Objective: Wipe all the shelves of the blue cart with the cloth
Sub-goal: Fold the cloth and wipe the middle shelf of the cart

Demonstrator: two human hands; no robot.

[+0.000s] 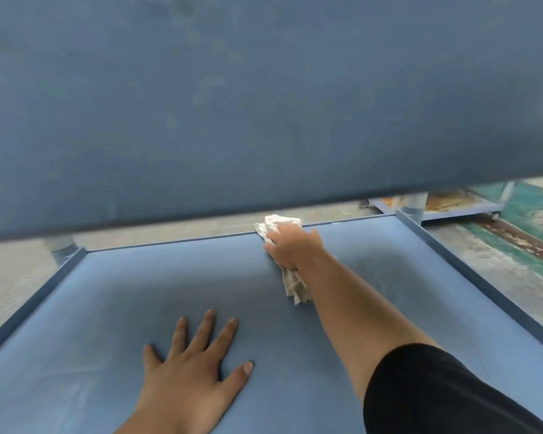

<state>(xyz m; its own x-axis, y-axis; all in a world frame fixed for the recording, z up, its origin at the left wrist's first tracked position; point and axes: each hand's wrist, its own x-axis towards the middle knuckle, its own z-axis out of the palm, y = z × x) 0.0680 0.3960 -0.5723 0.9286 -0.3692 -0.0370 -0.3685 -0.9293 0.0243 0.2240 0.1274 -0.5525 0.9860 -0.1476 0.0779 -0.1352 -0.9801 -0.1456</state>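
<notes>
I look in at a lower shelf [132,286] of the blue cart, with the shelf above [264,98] filling the top of the view. My right hand [290,245] reaches far across and grips a crumpled white cloth [278,223], pressed against the shelf's far rim. A loose end of the cloth [295,286] trails under my wrist. My left hand [188,368] lies flat on the near part of the shelf, fingers spread, holding nothing.
Raised rims border the shelf on the left [32,305] and right [470,270]. Grey posts stand at the far corners [416,206]. Beyond lies a concrete floor with green and brown paint [514,239], and another wheeled blue cart [458,211].
</notes>
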